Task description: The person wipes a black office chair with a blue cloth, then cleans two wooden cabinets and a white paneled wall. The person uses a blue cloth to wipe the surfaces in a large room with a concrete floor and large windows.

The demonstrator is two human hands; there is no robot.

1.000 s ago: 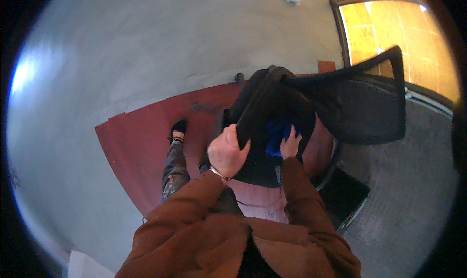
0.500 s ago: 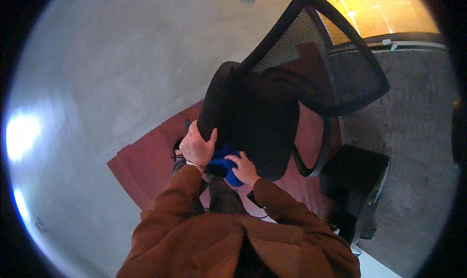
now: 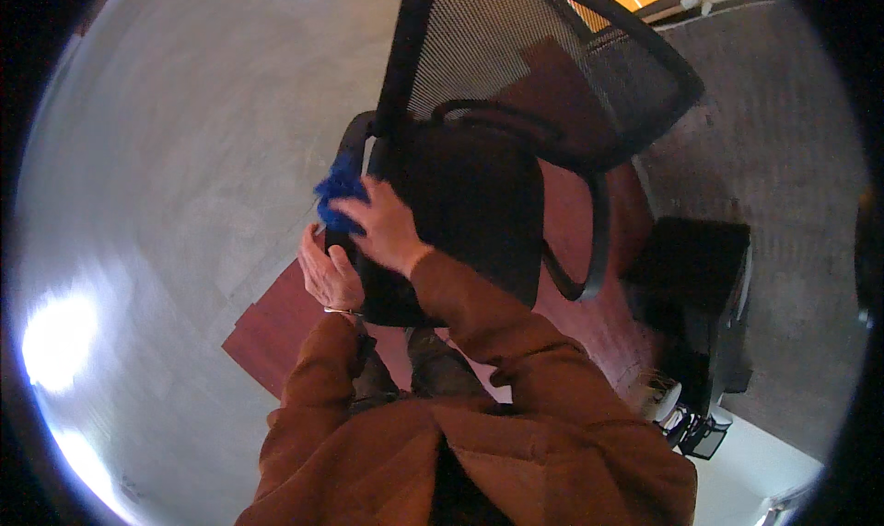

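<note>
A black office chair with a mesh back (image 3: 493, 47) and dark seat (image 3: 456, 199) stands in front of me. My left hand (image 3: 330, 276) is wrapped round the near end of its left armrest (image 3: 341, 239), thumb on one side and fingers on the other. Farther along that armrest, my right hand (image 3: 389, 227) presses a crumpled blue cloth (image 3: 341, 195) against it. My right forearm crosses over the front of the seat. The fingertips in the cloth are partly hidden and a little blurred.
The chair stands on a reddish-brown floor panel (image 3: 267, 328), with grey floor (image 3: 184, 158) to the left. A black box-like cabinet (image 3: 691, 254) is on the right. Small items, among them a black mesh holder (image 3: 704, 437), sit on a white surface (image 3: 769, 452) at lower right.
My right hand has carried the blue cloth from the seat's near edge up and left onto the left armrest. The left hand has shifted slightly left. The whole view has moved too.
</note>
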